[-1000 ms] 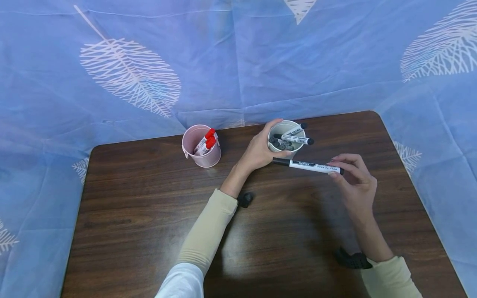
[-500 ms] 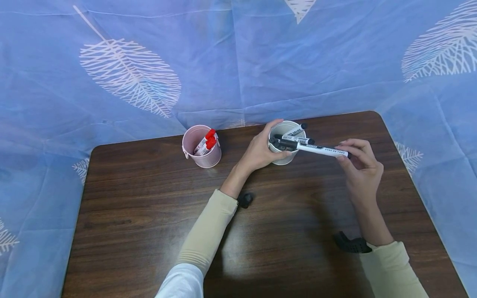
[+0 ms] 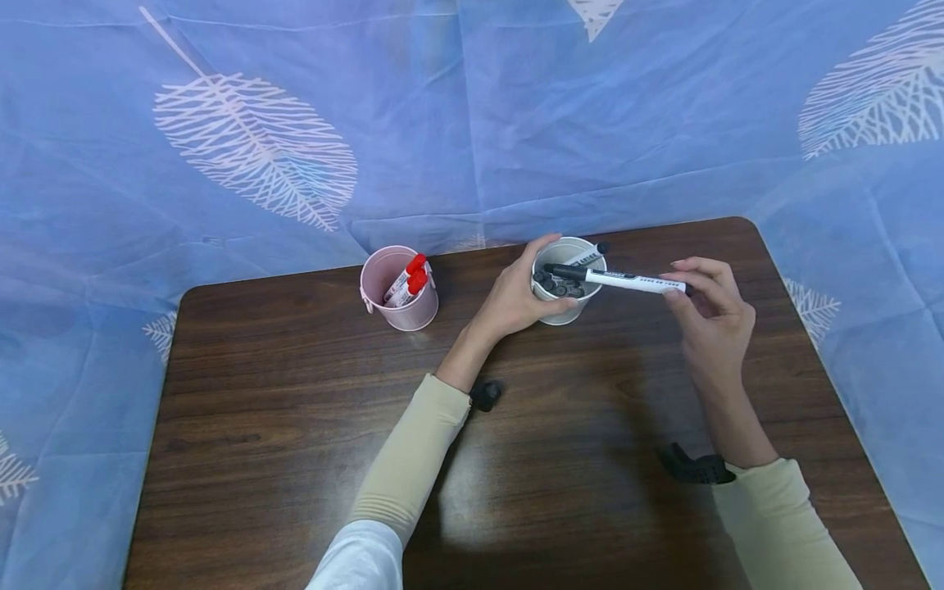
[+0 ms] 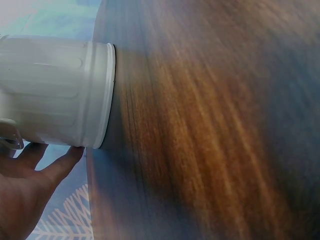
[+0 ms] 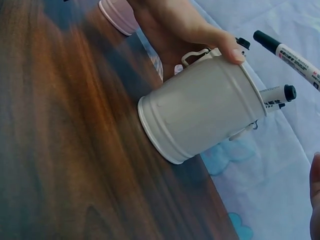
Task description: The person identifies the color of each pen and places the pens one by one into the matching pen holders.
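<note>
My left hand [image 3: 516, 291] grips the white bucket [image 3: 566, 315] at its rim, thumb on the near side and fingers on the far side. Several black-capped markers [image 3: 564, 288] lie inside, and one sticks out over the rim. Between thumb and fingers, my right hand [image 3: 715, 319] pinches a white marker [image 3: 637, 283] by its rear end. Its black cap points left over the bucket's mouth. In the right wrist view this marker [image 5: 296, 60] is apart from the rim of the bucket [image 5: 200, 110]. In the left wrist view the bucket [image 4: 47, 95] stands on the table.
A pink bucket [image 3: 413, 319] with red-capped markers [image 3: 415, 280] stands left of my left hand on the dark wooden table [image 3: 280, 426]. Behind the table hangs a blue cloth [image 3: 413, 123] with white leaf prints.
My right hand has moved the marker away from me, from in front of the white bucket to over its mouth. My left hand has stayed on the bucket.
</note>
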### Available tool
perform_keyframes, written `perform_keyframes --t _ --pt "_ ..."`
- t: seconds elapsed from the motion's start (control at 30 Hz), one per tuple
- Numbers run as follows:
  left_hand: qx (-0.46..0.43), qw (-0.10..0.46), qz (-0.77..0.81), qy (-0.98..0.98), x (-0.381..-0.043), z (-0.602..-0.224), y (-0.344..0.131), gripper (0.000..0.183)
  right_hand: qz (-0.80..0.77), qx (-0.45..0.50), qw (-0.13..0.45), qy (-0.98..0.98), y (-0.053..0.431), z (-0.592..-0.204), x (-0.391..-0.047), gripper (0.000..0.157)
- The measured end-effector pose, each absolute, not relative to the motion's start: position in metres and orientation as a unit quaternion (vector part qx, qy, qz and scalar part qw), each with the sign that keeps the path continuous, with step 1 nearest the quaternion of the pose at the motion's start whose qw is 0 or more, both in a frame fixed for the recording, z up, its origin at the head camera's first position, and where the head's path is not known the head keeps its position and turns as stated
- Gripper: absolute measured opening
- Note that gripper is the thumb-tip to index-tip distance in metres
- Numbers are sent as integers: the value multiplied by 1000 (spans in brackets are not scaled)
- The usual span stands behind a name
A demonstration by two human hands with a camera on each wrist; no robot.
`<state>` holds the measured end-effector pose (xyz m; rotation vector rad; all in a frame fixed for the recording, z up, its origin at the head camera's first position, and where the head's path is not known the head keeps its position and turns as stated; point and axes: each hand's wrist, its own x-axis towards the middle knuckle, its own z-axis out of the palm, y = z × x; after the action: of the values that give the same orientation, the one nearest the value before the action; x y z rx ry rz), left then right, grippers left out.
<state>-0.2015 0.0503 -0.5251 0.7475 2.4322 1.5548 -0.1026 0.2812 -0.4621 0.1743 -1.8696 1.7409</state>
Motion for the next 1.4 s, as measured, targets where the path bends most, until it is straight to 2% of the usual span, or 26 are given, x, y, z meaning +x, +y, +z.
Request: perform_keyframes --t 1.1,1.4 --pt "241 86 522 814 -201 -524 51 93 523 -2 300 -798 249 -445 -137 15" --pt "245 81 519 815 -201 -525 51 93 506 -12 299 -809 248 -462 -149 13"
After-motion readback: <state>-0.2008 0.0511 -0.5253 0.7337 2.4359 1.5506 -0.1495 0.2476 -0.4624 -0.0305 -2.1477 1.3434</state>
